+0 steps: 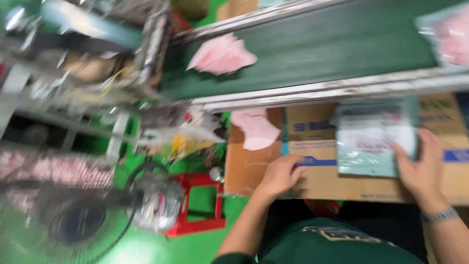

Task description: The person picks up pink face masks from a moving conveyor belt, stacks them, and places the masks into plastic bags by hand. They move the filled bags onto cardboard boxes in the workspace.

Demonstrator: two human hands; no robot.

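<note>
The right hand (424, 165) grasps the right edge of a clear plastic packet (373, 139) lying on the flattened cardboard box (317, 183) near the green conveyor belt (317, 46), while the left hand (279, 175) rests released on the cardboard, left of the packet.

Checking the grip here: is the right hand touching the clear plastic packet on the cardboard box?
Touching. The head view shows the right hand with fingers overlapping the right edge of the plastic packet, no gap visible despite the blur.
</note>
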